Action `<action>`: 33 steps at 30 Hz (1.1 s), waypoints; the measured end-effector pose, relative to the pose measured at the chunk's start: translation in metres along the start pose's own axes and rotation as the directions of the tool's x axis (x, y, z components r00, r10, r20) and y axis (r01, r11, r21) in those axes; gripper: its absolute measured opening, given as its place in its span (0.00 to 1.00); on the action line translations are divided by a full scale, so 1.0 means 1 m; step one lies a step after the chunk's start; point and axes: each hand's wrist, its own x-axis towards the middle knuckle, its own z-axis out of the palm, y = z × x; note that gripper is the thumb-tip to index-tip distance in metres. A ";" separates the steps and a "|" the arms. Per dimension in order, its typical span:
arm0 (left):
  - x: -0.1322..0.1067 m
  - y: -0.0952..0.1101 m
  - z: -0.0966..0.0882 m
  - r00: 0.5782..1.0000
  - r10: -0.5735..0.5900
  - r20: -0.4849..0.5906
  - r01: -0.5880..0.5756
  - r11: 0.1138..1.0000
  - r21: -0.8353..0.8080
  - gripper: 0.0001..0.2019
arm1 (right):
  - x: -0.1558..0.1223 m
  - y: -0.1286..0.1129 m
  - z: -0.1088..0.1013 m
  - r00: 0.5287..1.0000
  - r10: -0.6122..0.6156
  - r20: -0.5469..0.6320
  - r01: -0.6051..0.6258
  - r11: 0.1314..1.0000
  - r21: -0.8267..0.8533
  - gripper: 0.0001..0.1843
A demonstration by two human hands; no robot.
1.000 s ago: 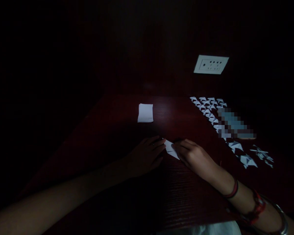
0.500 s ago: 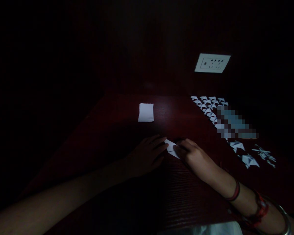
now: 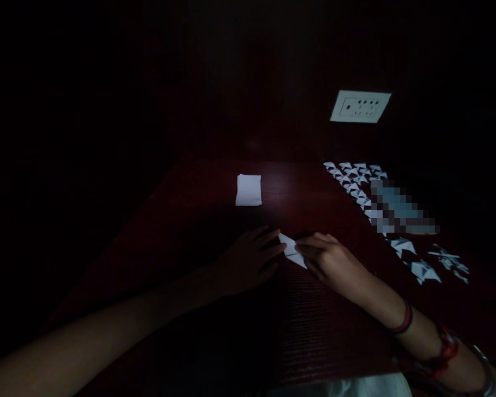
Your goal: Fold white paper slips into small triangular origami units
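Note:
A small folded white paper (image 3: pixel 290 251) lies on the dark red table between my two hands, with a crease or edge across it. My left hand (image 3: pixel 254 256) rests on the table with its fingers spread, the fingertips touching the paper's left end. From the right, my right hand (image 3: pixel 328 259) presses its fingers together onto the paper's right part. Its thumb is hard to make out in the dim light. Beyond the hands sits a stack of square white paper sheets (image 3: pixel 248 191).
Along the right stand rows of folded white paper pieces (image 3: pixel 357 193), with two larger-looking ones (image 3: pixel 424 271) nearer me. Beside them are a blurred bluish object (image 3: pixel 399 204) and a heap of thin white paper scraps (image 3: pixel 450 262). A socket plate (image 3: pixel 360 106) is on the wall.
The right hand's fingers have straightened and shifted over the paper, showing more of its lower right edge. My left hand stays nearly still. The whole view has shifted slightly.

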 end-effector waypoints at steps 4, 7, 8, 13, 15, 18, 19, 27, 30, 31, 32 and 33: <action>0.000 -0.002 -0.001 1.000 -0.005 0.003 0.006 1.000 -0.026 0.18 | 0.001 0.010 -0.002 1.000 -0.005 -0.002 0.005 0.995 0.103 0.14; 0.001 -0.002 -0.002 1.000 -0.008 0.017 0.009 0.999 -0.035 0.18 | 0.001 0.014 -0.004 1.000 0.004 0.022 -0.006 0.994 0.113 0.15; 0.001 -0.002 -0.003 1.000 -0.007 0.020 0.008 0.999 -0.036 0.18 | 0.000 0.014 -0.006 0.999 0.009 0.033 -0.012 0.995 0.097 0.16; 0.001 -0.002 -0.005 1.000 0.001 0.026 0.000 0.999 -0.039 0.18 | -0.002 0.010 -0.019 0.995 0.005 0.100 -0.002 0.999 -0.032 0.15; 0.001 -0.002 -0.006 1.000 0.003 0.029 -0.002 0.999 -0.042 0.18 | -0.003 0.009 -0.023 0.993 -0.001 0.122 0.010 0.997 -0.075 0.14; 0.001 -0.001 -0.007 1.000 0.005 0.019 -0.004 0.999 -0.042 0.18 | -0.003 0.008 -0.026 0.989 0.003 0.145 0.015 0.992 -0.125 0.13; 0.001 -0.001 -0.008 1.000 0.007 0.013 -0.006 0.999 -0.042 0.18 | -0.003 0.009 -0.027 0.989 0.005 0.147 0.015 0.991 -0.135 0.13; 0.002 -0.002 -0.005 1.000 0.025 0.008 -0.025 0.999 -0.040 0.18 | 0.001 0.019 -0.019 0.996 0.063 -0.057 -0.063 0.998 -0.005 0.15; 0.001 -0.002 -0.003 1.000 0.026 -0.005 -0.027 0.999 -0.029 0.18 | 0.010 0.018 -0.012 0.998 0.018 -0.055 -0.015 0.998 0.065 0.19; 0.001 -0.002 -0.002 1.000 0.026 -0.010 -0.026 0.999 -0.027 0.18 | 0.014 0.017 -0.010 0.999 -0.005 -0.038 0.008 0.997 0.078 0.20; 0.000 -0.002 -0.002 1.000 0.025 -0.013 -0.026 0.999 -0.025 0.18 | 0.017 0.017 -0.007 0.999 -0.028 -0.023 0.030 0.996 0.088 0.20; 0.000 -0.002 -0.001 1.000 0.025 -0.014 -0.025 0.999 -0.025 0.18 | 0.021 0.016 -0.004 0.999 -0.042 -0.015 0.044 0.995 0.090 0.20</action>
